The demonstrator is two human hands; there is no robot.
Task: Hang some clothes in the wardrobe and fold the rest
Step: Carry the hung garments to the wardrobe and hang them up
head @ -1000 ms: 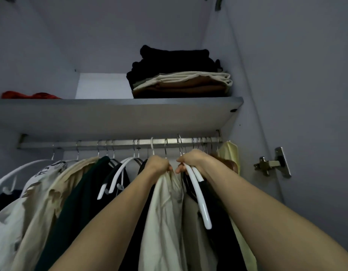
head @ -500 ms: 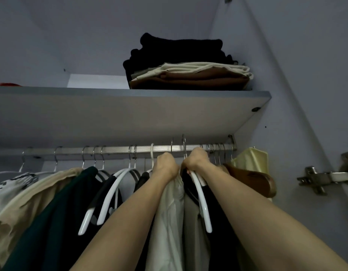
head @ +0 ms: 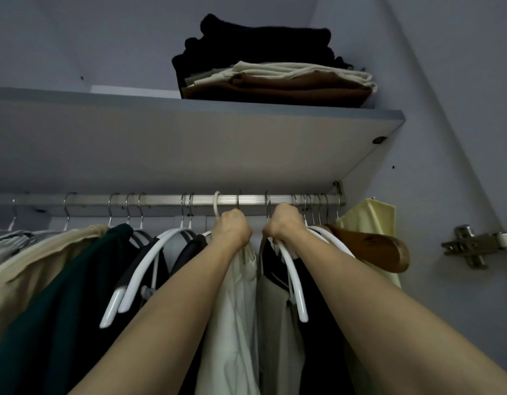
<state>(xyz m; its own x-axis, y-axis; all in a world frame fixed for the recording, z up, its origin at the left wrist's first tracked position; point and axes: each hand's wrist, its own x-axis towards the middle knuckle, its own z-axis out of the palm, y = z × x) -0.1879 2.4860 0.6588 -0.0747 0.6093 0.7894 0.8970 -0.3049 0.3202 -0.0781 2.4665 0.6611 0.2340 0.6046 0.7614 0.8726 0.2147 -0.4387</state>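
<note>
A metal rail (head: pixel 166 199) runs across the wardrobe under a grey shelf (head: pixel 189 143). My left hand (head: pixel 232 228) grips the top of a hanger carrying a cream garment (head: pixel 232 309); its pale hook (head: pixel 217 205) is looped over the rail. My right hand (head: pixel 285 223) grips the neck of a white hanger (head: pixel 296 283) with dark clothes just to the right, holding it aside. A narrow gap lies between the two hands.
Left of my hands hang two bare white hangers (head: pixel 138 269), a dark green garment (head: pixel 61 295) and a beige one (head: pixel 24 260). A wooden hanger (head: pixel 380 249) and a yellow garment (head: pixel 372 218) hang at the far right. Folded clothes (head: pixel 269 72) sit on the shelf. A door hinge (head: pixel 468 246) juts out.
The view has tilted up and moved closer to the rail. My hands have risen toward the rail and drawn a little apart, with the cream garment's hook now over the rail.
</note>
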